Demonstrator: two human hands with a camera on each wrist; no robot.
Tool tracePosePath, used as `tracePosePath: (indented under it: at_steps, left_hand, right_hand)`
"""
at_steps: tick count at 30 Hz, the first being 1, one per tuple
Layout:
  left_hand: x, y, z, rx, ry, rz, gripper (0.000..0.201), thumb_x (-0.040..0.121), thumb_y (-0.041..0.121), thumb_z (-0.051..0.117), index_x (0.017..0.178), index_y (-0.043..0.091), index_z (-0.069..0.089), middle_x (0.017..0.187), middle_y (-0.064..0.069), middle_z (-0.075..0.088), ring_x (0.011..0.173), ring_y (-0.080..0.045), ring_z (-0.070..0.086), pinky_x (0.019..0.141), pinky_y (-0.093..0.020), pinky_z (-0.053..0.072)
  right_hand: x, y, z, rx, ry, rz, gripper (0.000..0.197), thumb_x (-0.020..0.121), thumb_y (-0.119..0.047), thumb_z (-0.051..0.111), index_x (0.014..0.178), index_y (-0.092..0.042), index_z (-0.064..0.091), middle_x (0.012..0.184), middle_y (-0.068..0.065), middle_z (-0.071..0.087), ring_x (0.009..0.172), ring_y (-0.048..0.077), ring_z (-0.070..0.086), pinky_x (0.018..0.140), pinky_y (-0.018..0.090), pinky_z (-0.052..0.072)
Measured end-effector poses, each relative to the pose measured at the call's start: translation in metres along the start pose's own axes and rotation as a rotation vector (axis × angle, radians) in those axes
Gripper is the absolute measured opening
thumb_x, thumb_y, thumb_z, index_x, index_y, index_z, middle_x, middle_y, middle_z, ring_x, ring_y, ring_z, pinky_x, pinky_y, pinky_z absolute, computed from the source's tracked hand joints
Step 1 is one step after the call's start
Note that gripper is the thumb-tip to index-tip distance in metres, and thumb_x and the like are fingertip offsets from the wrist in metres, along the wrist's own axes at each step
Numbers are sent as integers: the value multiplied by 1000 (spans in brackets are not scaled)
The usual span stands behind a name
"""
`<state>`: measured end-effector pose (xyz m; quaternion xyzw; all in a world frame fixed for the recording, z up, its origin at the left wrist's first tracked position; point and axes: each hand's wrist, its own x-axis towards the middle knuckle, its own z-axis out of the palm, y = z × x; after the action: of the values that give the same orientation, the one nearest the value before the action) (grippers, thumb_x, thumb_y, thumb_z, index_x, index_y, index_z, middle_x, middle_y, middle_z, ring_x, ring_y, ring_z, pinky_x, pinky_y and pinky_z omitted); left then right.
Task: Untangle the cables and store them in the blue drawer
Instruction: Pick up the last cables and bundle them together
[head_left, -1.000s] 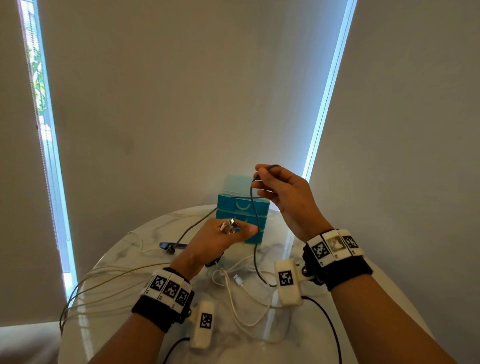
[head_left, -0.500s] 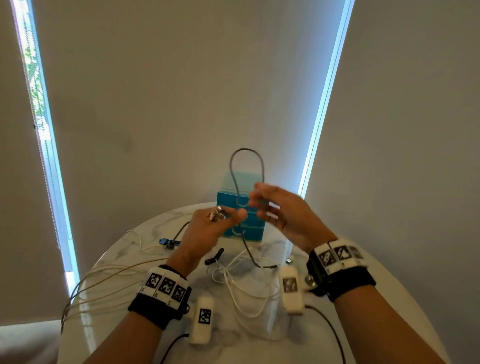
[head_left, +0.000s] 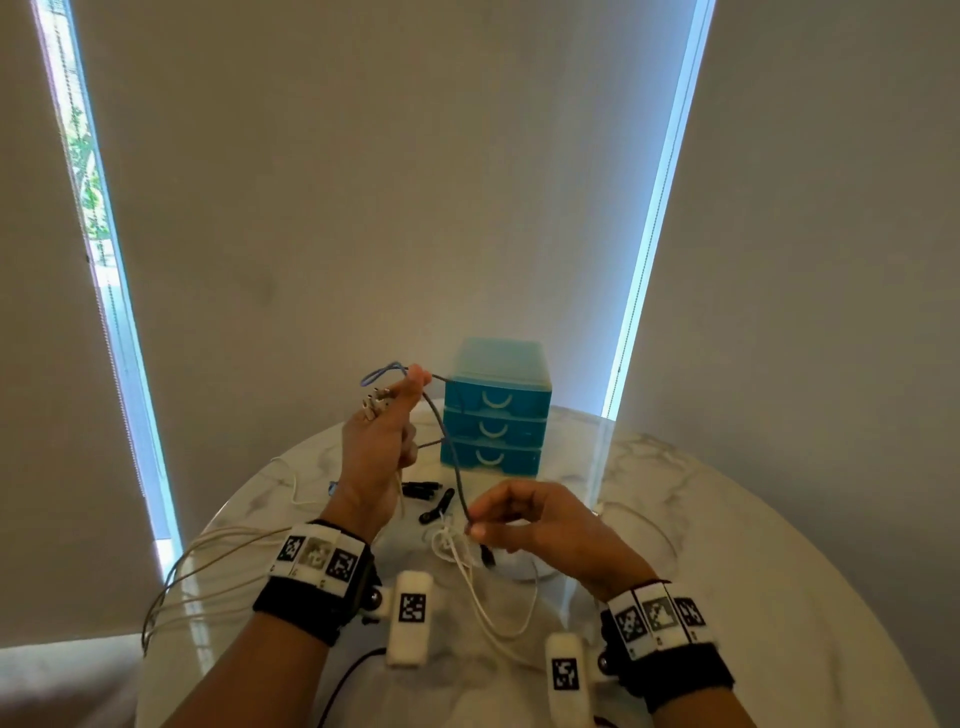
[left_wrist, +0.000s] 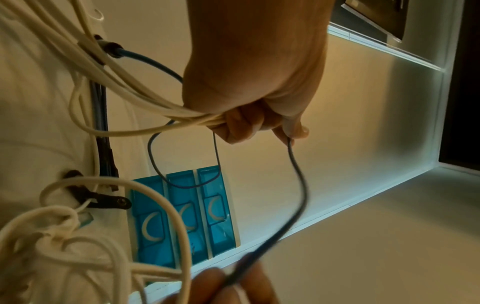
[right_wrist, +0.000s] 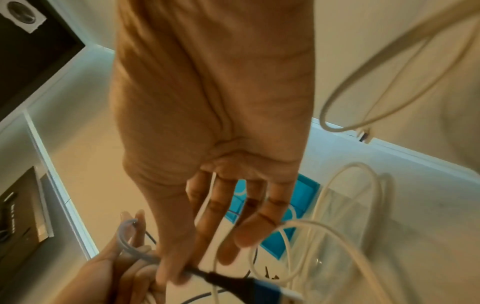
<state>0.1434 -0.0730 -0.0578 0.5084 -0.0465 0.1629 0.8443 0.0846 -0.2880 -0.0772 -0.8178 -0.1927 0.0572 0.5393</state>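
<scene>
Change: a second ago my right hand (head_left: 540, 525) held the dark cable (head_left: 448, 447) up in front of the drawers; now it is low, near the table (head_left: 727, 519), and my left hand (head_left: 379, 452) is the raised one, a small loop of cable standing above its fingertips.
Meaning: I judge I am folding the dark cable into loops, so it is close to free of the rest and nearly ready to store.
Left hand: clenched round a bundle, pinching the dark cable at thumb and forefinger, with white cables (left_wrist: 135, 98) gripped in the curled fingers; metal plug ends (head_left: 375, 404) stick out beside the thumb.
Right hand: pinching the dark cable near its plug (right_wrist: 233, 281) between thumb and forefinger, the other fingers loose and spread.
Dark cable: runs taut from the left fingertips down to the right pinch, in the air between both hands.
White knot (head_left: 448, 540): lies on the table just beside my right fingertips, not yet undone.
Blue drawer unit (head_left: 493, 410): beyond both hands, all three drawers closed; contents hidden, and I see no cable in it.
Risk: white strands in my left fist may come along with the dark one.
</scene>
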Motion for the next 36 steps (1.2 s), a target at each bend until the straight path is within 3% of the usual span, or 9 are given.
tracePosePath:
  at_steps: [6, 10, 16, 20, 23, 25, 28, 32, 36]
  left_hand:
    - [0, -8, -2, 158, -9, -92, 37, 95, 49, 78, 110, 16, 84, 61, 5, 31, 53, -10, 26, 46, -25, 25]
    - [-3, -11, 0, 274, -14, -133, 31, 94, 50, 80, 104, 20, 85, 57, 8, 32, 51, -11, 27, 48, -28, 26]
    - [-6, -20, 3, 450, -84, -143, 31, 89, 54, 83, 94, 24, 87, 58, 6, 36, 54, -12, 32, 51, -29, 30]
    - [-10, -19, 5, 621, -188, -171, 40, 91, 57, 79, 85, 18, 84, 49, 10, 40, 47, -10, 33, 47, -26, 30]
    - [-17, -14, 13, 697, -229, -170, 55, 92, 68, 70, 83, 13, 74, 46, 13, 47, 48, -10, 38, 47, -24, 34]
    - [-20, -9, 17, 630, -217, -141, 69, 90, 83, 56, 92, 15, 70, 51, 16, 50, 56, -10, 40, 53, -26, 37]
    - [-16, -3, 17, 235, -225, -166, 91, 87, 95, 31, 106, 13, 67, 63, 6, 39, 53, -9, 29, 51, -25, 26]
    - [-14, 2, 11, -43, -286, -207, 104, 90, 95, 15, 112, 9, 69, 64, 2, 38, 52, -9, 26, 51, -27, 20]
    - [-21, 0, 22, 88, -407, -247, 98, 90, 95, 22, 108, 13, 73, 68, -2, 40, 54, -11, 28, 51, -25, 24]
  right_hand:
    - [-4, 7, -19, 861, 437, -73, 8, 104, -11, 65, 105, -16, 71, 112, 12, 78, 94, 23, 75, 88, 36, 60]
    - [-10, 14, -32, 919, 644, -99, 17, 106, -6, 61, 111, -12, 76, 114, 9, 79, 104, 20, 75, 91, 31, 61]
    - [-27, 13, -45, 1540, 490, -291, 26, 106, 3, 53, 130, -1, 63, 143, 24, 67, 134, 32, 66, 107, 34, 58]
    - [-21, 19, -50, 1666, 545, -343, 34, 105, -6, 52, 138, -1, 60, 143, 19, 68, 131, 23, 69, 114, 29, 52]
    - [-17, 22, -54, 1534, 674, -257, 20, 104, -7, 56, 119, -7, 70, 124, 11, 76, 102, 15, 79, 85, 24, 65]
    - [-14, 21, -51, 1451, 650, -237, 22, 106, -1, 51, 117, -4, 70, 127, 16, 74, 112, 21, 77, 93, 30, 64]
    - [-7, 11, -31, 1314, 547, -206, 22, 106, 2, 52, 122, 2, 67, 135, 23, 72, 129, 29, 70, 108, 36, 55]
    - [-4, -1, 4, 892, 493, -125, 28, 104, -22, 64, 125, -5, 73, 119, 15, 79, 102, 19, 77, 87, 29, 64]
    - [-5, -9, 27, 500, 388, -95, 30, 102, -33, 69, 123, -13, 72, 104, 9, 83, 88, 16, 75, 79, 30, 62]
